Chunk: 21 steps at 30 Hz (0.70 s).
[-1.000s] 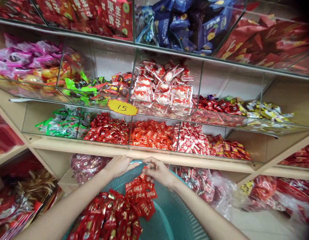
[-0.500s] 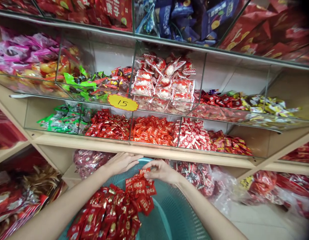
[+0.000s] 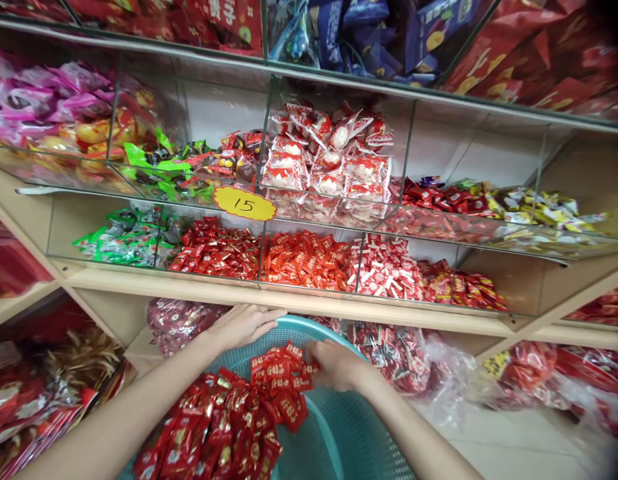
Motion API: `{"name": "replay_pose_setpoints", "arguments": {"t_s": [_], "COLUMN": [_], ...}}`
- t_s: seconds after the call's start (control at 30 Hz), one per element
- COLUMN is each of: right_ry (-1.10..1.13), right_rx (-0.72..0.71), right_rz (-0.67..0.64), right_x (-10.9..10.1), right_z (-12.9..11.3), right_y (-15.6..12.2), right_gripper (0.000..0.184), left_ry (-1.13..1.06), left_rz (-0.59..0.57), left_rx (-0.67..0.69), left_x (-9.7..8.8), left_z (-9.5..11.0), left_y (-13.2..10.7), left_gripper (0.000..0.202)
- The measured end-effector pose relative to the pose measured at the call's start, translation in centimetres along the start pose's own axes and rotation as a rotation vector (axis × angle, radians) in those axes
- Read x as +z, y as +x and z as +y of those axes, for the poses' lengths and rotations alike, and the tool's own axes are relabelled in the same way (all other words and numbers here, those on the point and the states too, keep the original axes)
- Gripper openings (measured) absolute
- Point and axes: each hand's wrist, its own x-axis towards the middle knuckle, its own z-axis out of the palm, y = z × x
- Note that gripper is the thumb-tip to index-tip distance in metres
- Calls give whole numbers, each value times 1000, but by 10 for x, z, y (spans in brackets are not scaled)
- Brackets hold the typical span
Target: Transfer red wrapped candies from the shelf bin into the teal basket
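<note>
A teal plastic basket [image 3: 353, 427] with perforated sides is in front of me, below the shelf. Inside, on its left, lies a pile of dark red wrapped candies [image 3: 219, 427] with gold marks. Beyond that pile are brighter orange-red wrapped candies [image 3: 279, 370]. My left hand [image 3: 246, 327] lies with its fingers stretched over the basket's far rim, close to the shelf edge; its thumb is hidden. Inside the basket, my right hand [image 3: 336, 363] curls its fingers at the right side of the orange-red candies, with a bit of red wrapper at the fingertips.
Glass-fronted shelf compartments hold dark red candies [image 3: 219, 250], orange-red candies [image 3: 306, 260] and red-and-white candies [image 3: 389, 267]. A yellow price tag [image 3: 245, 203] reads 15. A wooden shelf edge [image 3: 309, 300] runs just beyond the basket. Clear bags of sweets [image 3: 389, 353] sit underneath.
My right hand has moved slightly right and down, from above the orange-red candies to their right side, its fingers now curled inward. My left hand has stayed at the rim.
</note>
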Motion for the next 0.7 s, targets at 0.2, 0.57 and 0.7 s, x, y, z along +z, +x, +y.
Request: {"name": "replay_pose_setpoints", "arguments": {"t_s": [0.2, 0.57, 0.7], "right_ry": [53, -82, -105], "right_rx": [-27, -45, -10], "right_rz": [31, 112, 63], "right_x": [6, 7, 6], "right_z": [1, -17, -24], "right_y": [5, 0, 0], "right_gripper": [24, 21, 22], "left_ry": [32, 9, 4], "left_rz": [-13, -21, -1], "left_rx": [5, -10, -17], "left_x": [0, 0, 4], "left_z": [0, 0, -3], "left_y": [0, 0, -1], "left_gripper": [41, 41, 41]}}
